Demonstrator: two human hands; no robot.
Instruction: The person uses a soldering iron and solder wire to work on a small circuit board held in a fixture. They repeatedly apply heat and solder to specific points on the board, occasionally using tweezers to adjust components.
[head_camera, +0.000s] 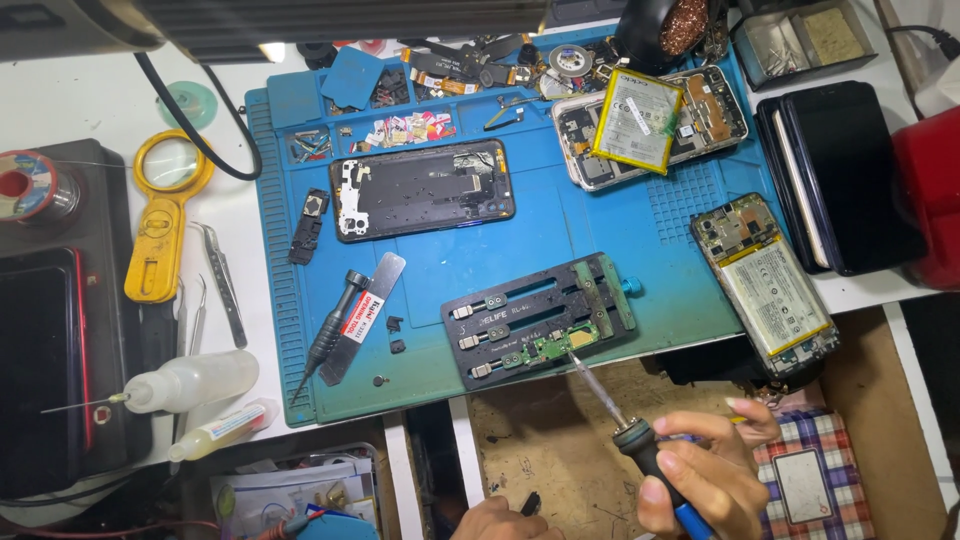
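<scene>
Blue-handled soldering iron (640, 440): my right hand (700, 475), fingers clamped round its grip, tip on small green circuit board (548, 345) in black clamp fixture (545, 318), blue mat (600, 240). Left hand (500, 520): fingers' state unclear.

Matt blue mat (620, 225) – rubbery perhaps, glossy black phone (425, 188)

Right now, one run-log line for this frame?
right hand: grips soldering iron | tip: at small green board in black holder | left hand: low, empty-looking | surface: blue mat
</scene>
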